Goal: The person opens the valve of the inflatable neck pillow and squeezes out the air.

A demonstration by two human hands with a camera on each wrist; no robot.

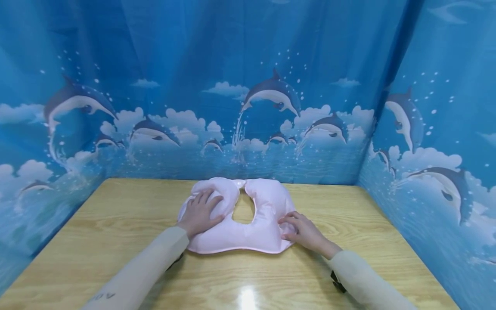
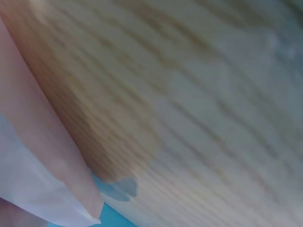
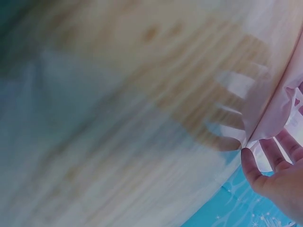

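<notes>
Under our left hand (image 1: 199, 214), fingers apart, a pink pillow (image 1: 238, 237) looks soft, light; our right hand (image 1: 305, 232) pinches its edge, the likeliest hold.

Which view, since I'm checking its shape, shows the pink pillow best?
The head view: the pink pillow appears nearly whole, central opening included. Left wrist catches only part at frame left; right wrist, only part at frame right.

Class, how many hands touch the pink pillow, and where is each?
2: left hand on the left half of the pink pillow, right hand at its right edge. None appears hidden.
</notes>
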